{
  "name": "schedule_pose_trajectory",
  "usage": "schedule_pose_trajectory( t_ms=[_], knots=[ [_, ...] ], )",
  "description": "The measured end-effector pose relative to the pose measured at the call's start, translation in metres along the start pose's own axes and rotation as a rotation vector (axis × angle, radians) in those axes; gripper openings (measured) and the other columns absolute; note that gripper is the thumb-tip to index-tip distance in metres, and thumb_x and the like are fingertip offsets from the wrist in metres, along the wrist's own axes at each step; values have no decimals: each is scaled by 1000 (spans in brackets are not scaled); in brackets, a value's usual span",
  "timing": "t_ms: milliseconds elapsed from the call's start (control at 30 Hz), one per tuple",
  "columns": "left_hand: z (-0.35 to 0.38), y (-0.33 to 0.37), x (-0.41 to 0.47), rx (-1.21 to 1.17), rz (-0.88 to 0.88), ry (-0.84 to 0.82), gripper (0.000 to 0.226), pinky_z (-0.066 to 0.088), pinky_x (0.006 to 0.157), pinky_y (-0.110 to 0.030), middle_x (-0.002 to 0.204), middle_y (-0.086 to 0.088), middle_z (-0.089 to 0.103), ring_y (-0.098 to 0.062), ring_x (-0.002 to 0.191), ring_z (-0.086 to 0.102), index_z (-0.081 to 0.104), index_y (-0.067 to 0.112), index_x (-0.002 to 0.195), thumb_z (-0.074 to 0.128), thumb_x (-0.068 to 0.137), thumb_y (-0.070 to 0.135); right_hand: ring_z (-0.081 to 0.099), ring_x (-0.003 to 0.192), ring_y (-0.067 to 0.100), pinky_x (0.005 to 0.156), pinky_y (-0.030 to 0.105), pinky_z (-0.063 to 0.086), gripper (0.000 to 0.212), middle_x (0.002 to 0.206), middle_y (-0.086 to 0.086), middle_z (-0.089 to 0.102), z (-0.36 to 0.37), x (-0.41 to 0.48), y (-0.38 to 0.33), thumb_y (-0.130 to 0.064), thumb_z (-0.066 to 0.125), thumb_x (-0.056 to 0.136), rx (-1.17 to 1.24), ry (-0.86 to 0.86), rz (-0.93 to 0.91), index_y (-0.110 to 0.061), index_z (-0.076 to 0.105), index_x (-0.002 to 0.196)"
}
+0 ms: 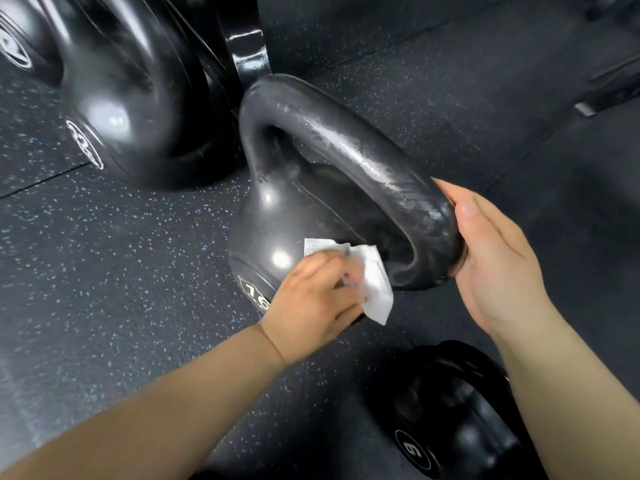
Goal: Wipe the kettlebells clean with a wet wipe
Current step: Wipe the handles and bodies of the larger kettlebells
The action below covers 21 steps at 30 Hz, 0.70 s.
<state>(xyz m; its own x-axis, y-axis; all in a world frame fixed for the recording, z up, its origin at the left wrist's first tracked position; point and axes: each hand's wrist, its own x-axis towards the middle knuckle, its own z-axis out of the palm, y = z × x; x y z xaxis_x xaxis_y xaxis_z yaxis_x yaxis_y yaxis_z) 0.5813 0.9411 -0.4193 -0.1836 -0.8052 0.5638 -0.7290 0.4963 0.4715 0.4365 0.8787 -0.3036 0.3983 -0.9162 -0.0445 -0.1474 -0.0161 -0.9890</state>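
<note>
A black kettlebell marked 16 stands on the floor in the middle of the view, its thick handle arching toward me with wet streaks along the top. My left hand holds a white wet wipe and presses it against the kettlebell's body just below the handle. My right hand grips the near end of the handle, thumb on top and fingers wrapped underneath, out of sight.
A larger black kettlebell stands at the upper left, close beside the first. A smaller one marked 6 sits at the bottom right under my right forearm. The floor is dark speckled rubber matting. A glossy black rack post rises behind.
</note>
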Motion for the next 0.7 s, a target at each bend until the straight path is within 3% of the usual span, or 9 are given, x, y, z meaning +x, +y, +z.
schedule_pose_trajectory(
  t_ms=[67,133,200,267,367,467,533,633,700],
  knots=[
    [-19,6,10,-239,-220,-2,12,37,80,-10,93,15,54,-7,87,51,58,22,70,59,78,30,61,105,3,85,23,49,20,101,-21,69,-2,-1,0,-48,52,80,-26,18,-1,-43,66,93],
    [-43,17,25,-550,-661,91,16,39,67,-4,74,21,60,2,69,53,52,26,63,60,78,27,55,111,-3,92,20,45,25,110,-28,63,3,-4,-6,-43,50,77,-64,102,-4,-44,62,98],
    [-67,22,35,-844,-1052,300,21,42,56,-14,60,12,57,0,56,49,52,23,63,56,83,18,49,115,-9,95,9,40,33,114,-33,58,13,-6,-24,-38,49,74,-65,197,-68,-39,58,106],
    [-98,29,38,-1011,-1287,395,20,44,52,-25,65,2,55,-11,58,51,52,20,68,49,88,18,47,112,-14,90,0,35,31,109,-31,60,30,-7,-54,-28,51,82,-20,229,-67,-29,56,112],
    [-155,52,44,-1174,-1403,501,21,44,49,-25,59,0,60,-13,54,55,47,13,73,37,91,10,50,104,-17,81,-5,36,30,109,-26,53,61,-3,-94,-30,49,89,-45,103,199,-28,51,119],
    [-220,82,58,-1244,-1434,517,21,49,55,-26,57,3,64,-11,57,58,49,12,74,37,91,10,54,111,4,102,23,39,35,115,-14,59,84,-10,-135,-48,52,81,77,-207,575,-31,54,111],
    [-266,104,68,-1233,-1440,511,18,52,52,-20,58,4,66,-8,57,60,51,11,75,39,89,14,58,105,12,98,31,44,38,109,-3,65,96,-21,-173,-45,61,73,206,-344,732,-23,59,104],
    [-335,133,87,-1170,-1445,468,16,50,59,-26,65,2,66,-10,62,60,55,13,80,56,77,28,62,90,14,85,27,50,10,86,-6,71,113,-33,-241,-19,60,78,210,-380,733,-20,65,87],
    [-379,149,102,-1074,-1457,393,18,48,63,-26,73,-1,65,-11,66,60,58,12,83,63,74,27,62,88,14,91,33,47,10,82,-6,70,125,-33,-289,-12,60,81,92,-376,716,-20,66,81]
  ],
)
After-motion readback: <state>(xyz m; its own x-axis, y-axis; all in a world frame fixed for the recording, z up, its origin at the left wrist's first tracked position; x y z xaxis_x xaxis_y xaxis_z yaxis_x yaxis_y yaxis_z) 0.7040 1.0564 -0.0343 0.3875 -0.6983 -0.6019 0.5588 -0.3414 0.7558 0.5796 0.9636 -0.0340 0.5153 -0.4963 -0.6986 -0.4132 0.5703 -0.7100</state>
